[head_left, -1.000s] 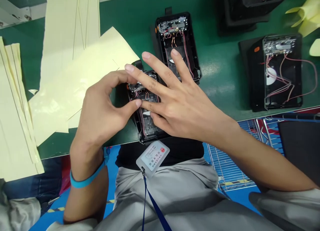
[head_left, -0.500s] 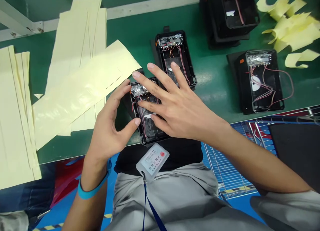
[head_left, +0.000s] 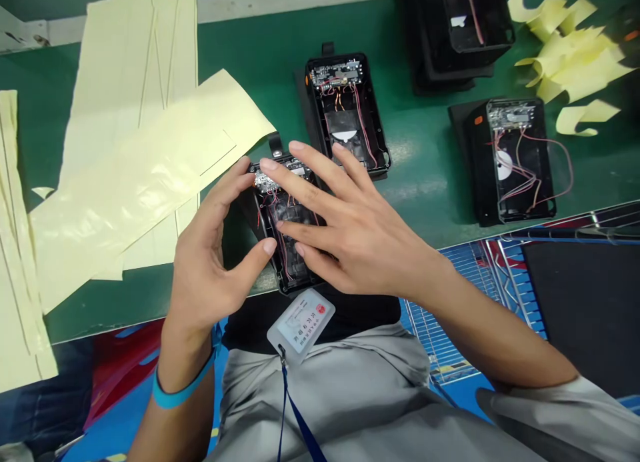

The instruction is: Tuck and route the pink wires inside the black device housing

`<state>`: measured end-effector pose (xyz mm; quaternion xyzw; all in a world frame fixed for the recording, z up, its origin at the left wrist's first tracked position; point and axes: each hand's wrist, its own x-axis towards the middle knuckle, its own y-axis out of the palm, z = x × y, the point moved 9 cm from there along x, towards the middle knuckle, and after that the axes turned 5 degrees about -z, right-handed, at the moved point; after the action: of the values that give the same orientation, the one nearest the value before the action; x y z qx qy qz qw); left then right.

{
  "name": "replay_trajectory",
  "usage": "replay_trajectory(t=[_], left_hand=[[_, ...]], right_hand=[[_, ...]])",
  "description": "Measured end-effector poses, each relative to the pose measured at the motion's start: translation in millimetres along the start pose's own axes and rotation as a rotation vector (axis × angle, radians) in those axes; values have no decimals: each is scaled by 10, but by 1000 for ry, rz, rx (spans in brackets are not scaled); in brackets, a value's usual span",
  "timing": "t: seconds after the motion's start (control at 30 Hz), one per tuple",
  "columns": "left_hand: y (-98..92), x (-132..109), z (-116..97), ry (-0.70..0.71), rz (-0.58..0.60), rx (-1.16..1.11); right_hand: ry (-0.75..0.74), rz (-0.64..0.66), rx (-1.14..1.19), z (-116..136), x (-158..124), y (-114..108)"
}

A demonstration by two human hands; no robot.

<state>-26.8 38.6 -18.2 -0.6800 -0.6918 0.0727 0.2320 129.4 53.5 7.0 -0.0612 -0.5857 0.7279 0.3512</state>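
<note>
An open black device case [head_left: 280, 212] with a circuit board and red wires lies at the near edge of the green table [head_left: 430, 175]. My left hand [head_left: 210, 262] cups its left side, fingertips at the board end and thumb by the lower edge. Fingers spread, my right hand [head_left: 345, 229] lies flat over the case's inside, thumb and lower fingers pressing down into it. Neither hand holds anything else.
A second open case [head_left: 347, 115] sits just beyond, a third [head_left: 515, 159] to the right, and stacked black shells [head_left: 455, 32] at the back. Pale yellow backing sheets [head_left: 125, 162] cover the left; torn yellow strips [head_left: 565, 55] lie far right. A wire rack [head_left: 480, 282] runs below the table's edge.
My left hand opened from a pinch and now cups the case's left side. My right hand stays spread over the case. The view shifted so everything sits slightly lower and further left.
</note>
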Motion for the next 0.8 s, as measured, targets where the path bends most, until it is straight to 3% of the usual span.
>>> replay_trajectory(t=[0.33, 0.63, 0.8], left_hand=[[2, -5, 16, -35, 7, -4], [14, 6, 3, -12, 19, 19], [-3, -8, 28, 37, -6, -34]], right_hand=[[52, 48, -46, -133, 148, -12], [-15, 29, 146, 132, -101, -96], [-25, 17, 190, 154, -63, -97]])
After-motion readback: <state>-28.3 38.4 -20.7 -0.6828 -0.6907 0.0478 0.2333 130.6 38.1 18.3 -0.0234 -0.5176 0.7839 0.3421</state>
